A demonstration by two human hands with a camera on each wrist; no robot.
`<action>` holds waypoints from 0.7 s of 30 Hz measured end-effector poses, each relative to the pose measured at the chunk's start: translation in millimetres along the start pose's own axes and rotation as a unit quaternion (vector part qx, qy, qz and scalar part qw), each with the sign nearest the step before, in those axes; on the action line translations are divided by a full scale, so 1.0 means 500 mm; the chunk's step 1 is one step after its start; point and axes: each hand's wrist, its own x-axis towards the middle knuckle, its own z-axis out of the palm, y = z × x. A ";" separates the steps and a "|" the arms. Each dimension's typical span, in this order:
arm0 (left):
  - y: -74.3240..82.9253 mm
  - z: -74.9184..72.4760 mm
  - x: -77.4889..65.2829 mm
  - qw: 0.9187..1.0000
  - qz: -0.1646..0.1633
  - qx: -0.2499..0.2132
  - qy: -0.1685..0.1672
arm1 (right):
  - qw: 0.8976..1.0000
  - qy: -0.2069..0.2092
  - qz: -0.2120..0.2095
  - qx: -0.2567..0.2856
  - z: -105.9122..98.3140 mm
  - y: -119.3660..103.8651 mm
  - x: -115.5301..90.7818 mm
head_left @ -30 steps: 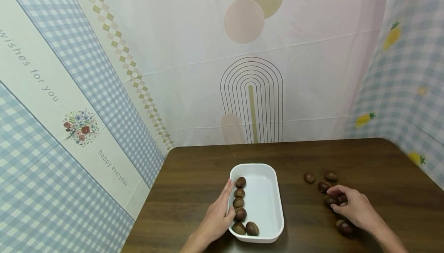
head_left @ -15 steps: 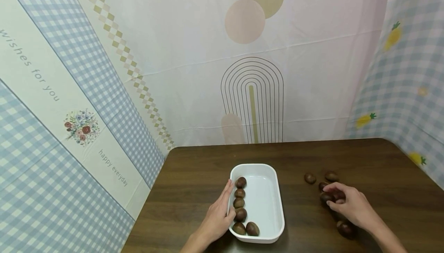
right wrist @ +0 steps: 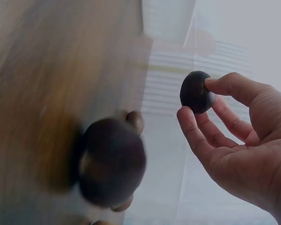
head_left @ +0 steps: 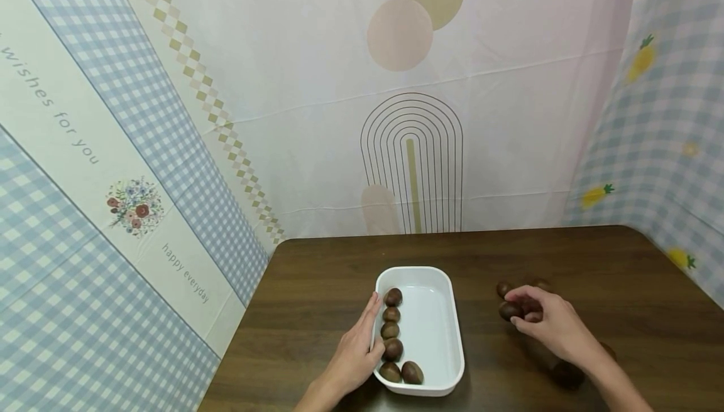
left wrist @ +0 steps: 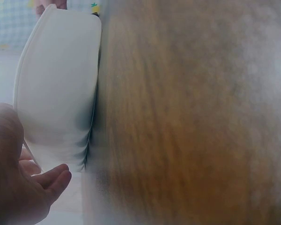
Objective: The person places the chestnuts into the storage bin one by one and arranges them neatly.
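A white rectangular dish (head_left: 432, 336) stands on the table with several brown chestnuts inside. Most form a line along its left wall, and one chestnut (head_left: 412, 373) sits beside the line's near end. My left hand (head_left: 353, 350) holds the dish's left side, thumb over the rim and fingers along the outer wall. To the right of the dish, my right hand (head_left: 551, 321) pinches a chestnut (right wrist: 193, 91) between thumb and fingertips. Just beyond it lies another chestnut (head_left: 504, 288); one more behind it is partly hidden by the hand.
Nearer the right forearm are other loose chestnuts, among them a dark chestnut (head_left: 567, 374) partly covered by the arm. The brown wooden table (head_left: 328, 274) ends at a patterned cloth backdrop (head_left: 317, 148), with checked cloth (head_left: 667, 167) hanging on the right.
My right hand has moved left with the chestnut in its fingers, away from the loose chestnuts near the forearm. The left hand and the dish have stayed in place.
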 end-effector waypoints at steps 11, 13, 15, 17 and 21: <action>-0.002 0.001 -0.001 1.000 -0.001 0.001 0.001 | 0.998 -0.013 -0.049 0.031 0.037 -0.058 0.034; -0.002 0.001 -0.001 1.000 -0.001 0.001 0.000 | 0.998 -0.014 -0.057 0.038 0.045 -0.067 0.040; -0.002 0.001 -0.002 1.000 -0.002 0.000 0.000 | 0.997 -0.012 -0.065 0.043 0.053 -0.075 0.046; -0.001 0.001 -0.002 1.000 -0.002 -0.001 0.001 | 0.996 -0.010 -0.073 0.046 0.061 -0.082 0.050; -0.001 0.000 -0.001 1.000 -0.005 -0.003 0.000 | 0.995 -0.016 -0.081 0.057 0.075 -0.098 0.058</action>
